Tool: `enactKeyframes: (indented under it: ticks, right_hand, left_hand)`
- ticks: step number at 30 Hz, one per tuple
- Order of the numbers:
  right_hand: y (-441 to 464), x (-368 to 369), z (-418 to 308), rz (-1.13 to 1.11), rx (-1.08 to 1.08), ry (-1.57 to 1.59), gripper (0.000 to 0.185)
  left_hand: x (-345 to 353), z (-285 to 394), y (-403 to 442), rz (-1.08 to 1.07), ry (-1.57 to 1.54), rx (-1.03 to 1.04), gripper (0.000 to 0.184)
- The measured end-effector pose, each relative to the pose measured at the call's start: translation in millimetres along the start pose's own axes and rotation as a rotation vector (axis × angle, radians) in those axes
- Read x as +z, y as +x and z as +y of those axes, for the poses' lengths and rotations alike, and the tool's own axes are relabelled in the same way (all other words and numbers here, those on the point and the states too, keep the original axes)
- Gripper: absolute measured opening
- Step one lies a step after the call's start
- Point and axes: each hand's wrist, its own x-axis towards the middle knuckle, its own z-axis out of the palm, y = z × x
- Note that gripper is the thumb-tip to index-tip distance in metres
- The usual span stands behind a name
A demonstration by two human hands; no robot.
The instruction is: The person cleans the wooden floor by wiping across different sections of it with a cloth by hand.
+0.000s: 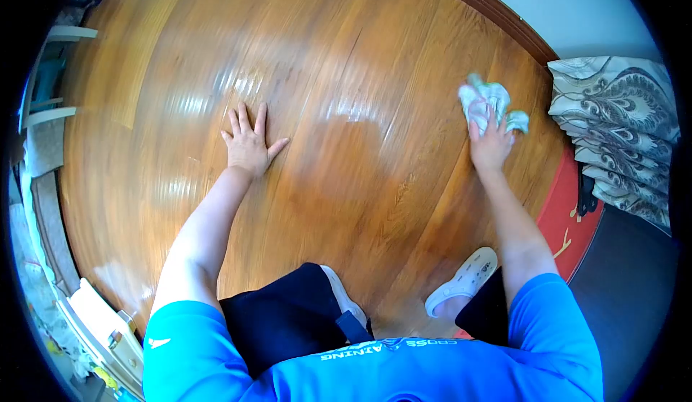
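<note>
My left hand [249,146] lies flat on the wooden floor [346,157] with its fingers spread, holding nothing. Over to the right, my right hand [491,142] is on a crumpled pale cloth [490,103] with green and pinkish patches, pressed against the floor. The cloth bunches out beyond the fingers, and its edges are slightly blurred. Wet-looking shiny streaks show on the boards around my left hand and between the two hands.
A patterned curtain [620,121] hangs at the right, above a red mat [569,214] and a dark surface [627,279]. Brown skirting [497,12] edges the wall. White furniture [108,330] stands at lower left. My white clogs [468,279] are below.
</note>
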Motion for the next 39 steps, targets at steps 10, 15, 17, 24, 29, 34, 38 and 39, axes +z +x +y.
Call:
enactKeyframes:
  ticks: [10, 15, 17, 24, 29, 34, 38, 39]
  right_hand:
    - [-204, -54, -176, -0.54, -0.873, 0.394, 0.074]
    - [-115, -37, -93, -0.436, -0.885, 0.847, 0.048]
    - [-59, -69, -43, -0.416, -0.577, 0.307, 0.039]
    - [-42, 9, 32, 0.006, 0.38, -0.145, 0.065]
    - [-175, -47, -119, -0.29, -0.247, 0.275, 0.081]
    - [-211, -50, -165, -0.452, -0.578, 0.451, 0.066]
    - [-179, -41, -128, -0.345, -0.768, 0.459, 0.059]
    - [-164, -34, -116, -0.322, -0.854, 0.408, 0.059]
  left_hand:
    - [-21, -1, 0, -0.086, -0.068, 0.037, 0.087]
    - [-3, -33, -3, -0.002, -0.134, 0.162, 0.079]
    - [1, -45, -7, 0.019, -0.15, 0.201, 0.076]
    - [4, -44, -7, 0.023, -0.127, 0.194, 0.075]
    - [-10, -40, -10, -0.028, -0.118, 0.186, 0.078]
    - [-4, -46, -6, -0.023, -0.056, 0.186, 0.077]
    - [-24, -50, -14, -0.163, -0.191, 0.134, 0.067]
    - [-17, -64, -17, -0.103, -0.207, 0.179, 0.065]
